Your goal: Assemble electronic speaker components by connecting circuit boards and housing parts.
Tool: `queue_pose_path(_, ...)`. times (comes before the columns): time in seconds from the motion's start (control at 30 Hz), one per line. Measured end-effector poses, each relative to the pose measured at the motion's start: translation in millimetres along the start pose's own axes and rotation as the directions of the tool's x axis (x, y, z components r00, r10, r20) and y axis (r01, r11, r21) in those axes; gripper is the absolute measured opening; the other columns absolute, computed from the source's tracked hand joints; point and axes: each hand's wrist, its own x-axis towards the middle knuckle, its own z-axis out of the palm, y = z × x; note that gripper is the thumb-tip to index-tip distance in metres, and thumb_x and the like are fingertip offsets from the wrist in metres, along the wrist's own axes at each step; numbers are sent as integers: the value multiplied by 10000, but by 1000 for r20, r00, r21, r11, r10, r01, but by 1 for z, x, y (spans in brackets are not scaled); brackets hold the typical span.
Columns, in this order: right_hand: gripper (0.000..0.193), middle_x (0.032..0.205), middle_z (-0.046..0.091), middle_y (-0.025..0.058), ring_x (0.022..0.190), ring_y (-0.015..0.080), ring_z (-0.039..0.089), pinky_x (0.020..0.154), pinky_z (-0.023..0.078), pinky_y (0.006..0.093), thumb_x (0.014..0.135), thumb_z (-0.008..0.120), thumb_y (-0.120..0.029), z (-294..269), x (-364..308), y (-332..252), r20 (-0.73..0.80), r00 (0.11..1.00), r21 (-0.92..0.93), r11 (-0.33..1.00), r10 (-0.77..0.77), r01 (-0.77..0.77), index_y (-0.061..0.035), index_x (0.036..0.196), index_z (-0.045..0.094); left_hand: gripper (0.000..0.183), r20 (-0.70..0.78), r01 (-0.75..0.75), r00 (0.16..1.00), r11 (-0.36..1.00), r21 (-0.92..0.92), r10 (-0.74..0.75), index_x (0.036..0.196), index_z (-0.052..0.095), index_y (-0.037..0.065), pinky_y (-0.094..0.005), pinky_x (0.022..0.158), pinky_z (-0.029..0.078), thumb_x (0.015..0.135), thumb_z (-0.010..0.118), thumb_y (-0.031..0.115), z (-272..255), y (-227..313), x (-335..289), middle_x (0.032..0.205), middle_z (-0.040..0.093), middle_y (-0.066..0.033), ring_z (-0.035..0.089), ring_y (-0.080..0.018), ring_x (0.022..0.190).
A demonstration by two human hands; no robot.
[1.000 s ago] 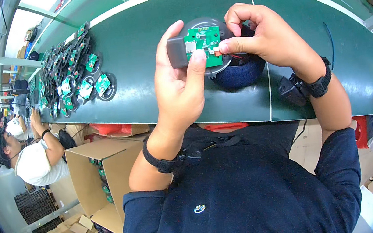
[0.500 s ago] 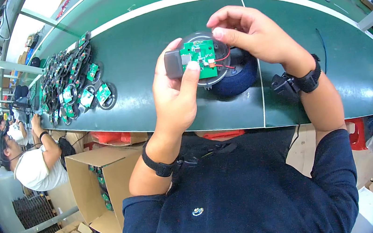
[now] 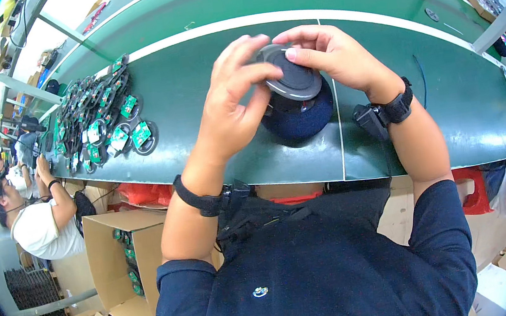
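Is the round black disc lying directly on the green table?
No, the black disc is over the dark blue rounded body, with the right hand at its edge.

The person has two hands (image 3: 235, 93), two wrist straps (image 3: 196, 200), one dark disc (image 3: 302, 81) and one rounded navy body (image 3: 306, 122).

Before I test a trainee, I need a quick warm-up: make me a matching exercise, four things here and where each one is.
1. black disc
2. pile of green circuit boards
3. cardboard box
4. dark blue round body

A. off the bench, left
B. partly hidden behind the disc
C. between left hand and right hand
D. on the bench, left

Pairs: 1-C, 2-D, 3-A, 4-B
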Motion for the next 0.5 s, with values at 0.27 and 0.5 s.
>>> queue_pose_path(0.27,437,967,716,67,721,88,657,586,511,225,928,715,-257,19,-15,-19,-232,937,162,960,262,-228,-23,1275,588,444,135,707,606,452,-544,-784,1369,522,-39,-214,609,450,1011,619,205,10,37,-10,814,682,-43,542,-66,640)
queue_pose_path(0.5,343,899,674,-8,663,43,584,544,462,212,957,662,-308,11,-27,-27,-317,927,-69,969,203,-236,-74,1208,652,401,319,645,754,553,-528,-574,1394,559,34,-207,650,443,994,538,51,10,-1,18,894,649,-15,547,-58,735)
